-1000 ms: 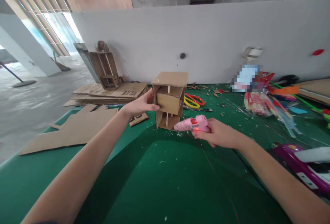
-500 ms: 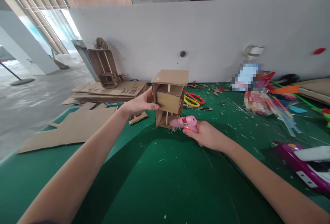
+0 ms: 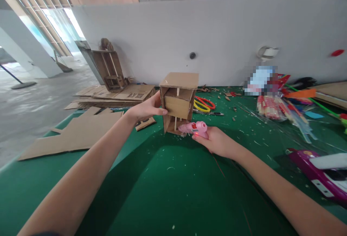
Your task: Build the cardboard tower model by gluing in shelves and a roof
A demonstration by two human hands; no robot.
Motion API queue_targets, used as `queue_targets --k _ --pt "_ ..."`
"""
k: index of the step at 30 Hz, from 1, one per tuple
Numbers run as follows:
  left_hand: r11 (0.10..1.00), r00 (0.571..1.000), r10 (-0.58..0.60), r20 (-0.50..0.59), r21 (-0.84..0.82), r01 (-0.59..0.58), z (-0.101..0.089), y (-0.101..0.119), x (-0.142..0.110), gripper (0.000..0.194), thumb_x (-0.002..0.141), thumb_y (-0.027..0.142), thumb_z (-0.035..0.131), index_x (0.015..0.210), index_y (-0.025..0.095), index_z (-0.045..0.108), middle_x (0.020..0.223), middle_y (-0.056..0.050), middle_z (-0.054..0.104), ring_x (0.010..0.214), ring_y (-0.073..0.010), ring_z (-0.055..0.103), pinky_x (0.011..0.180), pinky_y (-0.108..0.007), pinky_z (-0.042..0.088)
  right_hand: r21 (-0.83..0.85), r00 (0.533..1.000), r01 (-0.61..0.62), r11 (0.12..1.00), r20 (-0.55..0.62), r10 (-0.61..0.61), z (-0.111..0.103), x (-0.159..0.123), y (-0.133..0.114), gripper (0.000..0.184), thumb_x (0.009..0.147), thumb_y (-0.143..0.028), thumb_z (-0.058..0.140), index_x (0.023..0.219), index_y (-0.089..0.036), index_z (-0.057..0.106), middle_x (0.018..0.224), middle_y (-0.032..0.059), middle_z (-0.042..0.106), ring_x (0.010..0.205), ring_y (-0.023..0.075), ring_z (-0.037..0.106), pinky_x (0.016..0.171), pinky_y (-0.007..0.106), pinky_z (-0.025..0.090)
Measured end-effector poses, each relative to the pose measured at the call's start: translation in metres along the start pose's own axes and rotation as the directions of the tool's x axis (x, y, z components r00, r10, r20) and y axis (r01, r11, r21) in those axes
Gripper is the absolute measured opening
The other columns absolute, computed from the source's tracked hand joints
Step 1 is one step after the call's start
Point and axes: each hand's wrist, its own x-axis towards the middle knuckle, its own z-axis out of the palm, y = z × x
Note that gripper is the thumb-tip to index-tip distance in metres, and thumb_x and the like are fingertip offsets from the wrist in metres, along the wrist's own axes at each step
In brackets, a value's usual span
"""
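Note:
A tall cardboard box (image 3: 177, 107) with open compartments stands on the green table (image 3: 173, 178). Thin wooden sticks show inside it, one in the upper part and one in the lower. My left hand (image 3: 148, 108) grips the box by its left side, thumb on the front and the other fingers behind, partly hidden. In my right hand (image 3: 218, 142) is a pink hot glue gun (image 3: 193, 128) with a small red light lit. Its nozzle points left into the lower compartment, close to the stick's foot; whether the tip touches cannot be made out.
Behind the box lie scissors (image 3: 204, 104) and a utility knife (image 3: 210, 113). Cut cardboard (image 3: 78, 131) and stacked sheets (image 3: 135, 95) lie left. Bagged sticks (image 3: 268, 107) and a purple-white device (image 3: 317, 172) are at right. A wall (image 3: 162, 37) borders the far edge.
Almost nothing differs. The camera view has shifted very slightly; both hands, the box and the glue gun keep their places.

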Motion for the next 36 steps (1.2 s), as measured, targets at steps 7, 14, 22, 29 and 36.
queue_targets --k 7,14,22,29,36 --pt "1.0 1.0 -0.002 -0.006 0.006 0.002 0.001 0.001 0.0 0.088 0.066 0.03 0.082 0.143 0.025 0.039 0.134 -0.011 0.06 0.139 -0.0331 0.038 0.113 -0.045 0.037 -0.057 0.997 0.073 0.996 -0.003 -0.074 -0.001 0.002 0.001 0.03 0.09 -0.046 0.05 0.078 -0.02 0.058 0.062 -0.0016 0.055 0.054 0.0122 0.045 0.052 0.027 0.035" --pt "1.0 1.0 -0.003 0.002 0.017 0.003 -0.002 -0.001 0.0 0.092 0.066 0.029 0.082 0.145 0.026 0.036 0.137 -0.012 0.057 0.138 -0.0331 0.039 0.112 -0.044 0.039 -0.079 0.997 0.071 0.994 -0.025 -0.073 -0.002 0.001 0.001 0.031 0.09 -0.045 0.049 0.079 -0.019 0.06 0.067 -0.0002 0.059 0.057 0.013 0.047 0.056 0.028 0.037" --pt "1.0 1.0 -0.013 -0.012 0.02 0.013 0.0 0.0 0.0 0.094 0.066 0.03 0.083 0.146 0.026 0.035 0.137 -0.012 0.058 0.136 -0.0333 0.042 0.111 -0.044 0.04 -0.082 0.996 0.065 0.994 -0.056 -0.07 -0.001 -0.001 0.001 0.03 0.089 -0.044 0.051 0.075 -0.018 0.058 0.063 -0.0012 0.056 0.056 0.0121 0.046 0.055 0.027 0.035" --pt "0.996 1.0 0.007 0.014 0.09 -0.008 -0.001 0.005 0.002 0.101 0.06 0.032 0.086 0.147 0.027 0.034 0.132 -0.012 0.062 0.135 -0.0337 0.044 0.113 -0.046 0.036 -0.005 0.994 0.108 0.994 -0.027 -0.108 0.008 -0.008 -0.009 0.034 0.091 -0.048 0.05 0.083 -0.018 0.064 0.064 -0.0011 0.057 0.053 0.011 0.046 0.051 0.025 0.034" --pt "0.982 0.998 0.05 0.049 0.178 -0.058 0.006 0.016 0.004 0.097 0.059 0.034 0.086 0.143 0.025 0.039 0.137 -0.012 0.057 0.144 -0.0339 0.028 0.118 -0.048 0.027 0.017 0.988 0.124 0.992 -0.096 -0.121 0.024 -0.001 -0.03 0.03 0.093 -0.036 0.049 0.113 -0.021 0.066 0.096 0.0068 0.072 0.079 0.0194 0.066 0.07 0.029 0.048"
